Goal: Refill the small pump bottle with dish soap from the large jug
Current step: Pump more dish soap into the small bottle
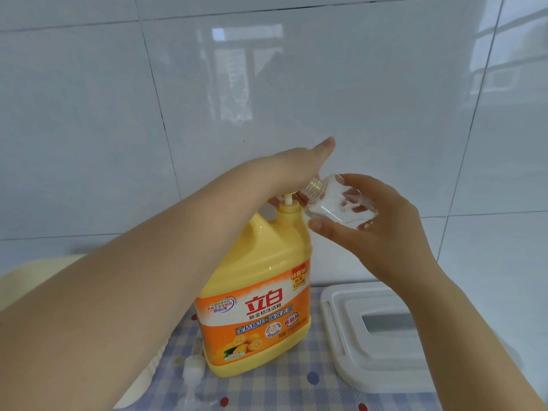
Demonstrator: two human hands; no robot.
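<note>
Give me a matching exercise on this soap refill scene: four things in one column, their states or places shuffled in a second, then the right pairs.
Things
1. large yellow plastic jug
2. small clear plastic bottle
3. clear pump head with tube
4. white plastic lid

States
A. lying loose on the checked cloth, left of the jug's base
B. tilted, neck toward the jug's pump, held in the right hand
C. standing upright, left hand on its pump
D. flat, right of the jug

Pairs: 1-C, 2-B, 3-A, 4-D
</note>
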